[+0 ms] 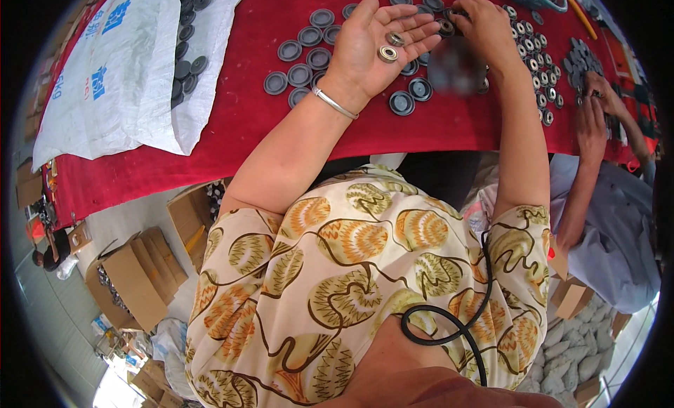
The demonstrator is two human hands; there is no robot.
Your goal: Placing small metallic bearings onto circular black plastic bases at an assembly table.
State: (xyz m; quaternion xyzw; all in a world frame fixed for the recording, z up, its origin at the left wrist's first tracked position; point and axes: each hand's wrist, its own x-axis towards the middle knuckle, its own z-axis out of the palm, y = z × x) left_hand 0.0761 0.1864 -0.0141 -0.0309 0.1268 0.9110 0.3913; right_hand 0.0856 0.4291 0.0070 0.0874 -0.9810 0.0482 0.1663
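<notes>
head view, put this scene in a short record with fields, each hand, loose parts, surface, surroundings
left hand: open, palm up, two metal bearings resting on it
right hand: fingers bent, fingertips at a small round part by the left fingertips; grip unclear
grey caps: round, spread around the left hand
ring-shaped parts: group right of the right hand
surface: red cloth
left side: white sack with dark round parts
right side: another person's hands
</notes>
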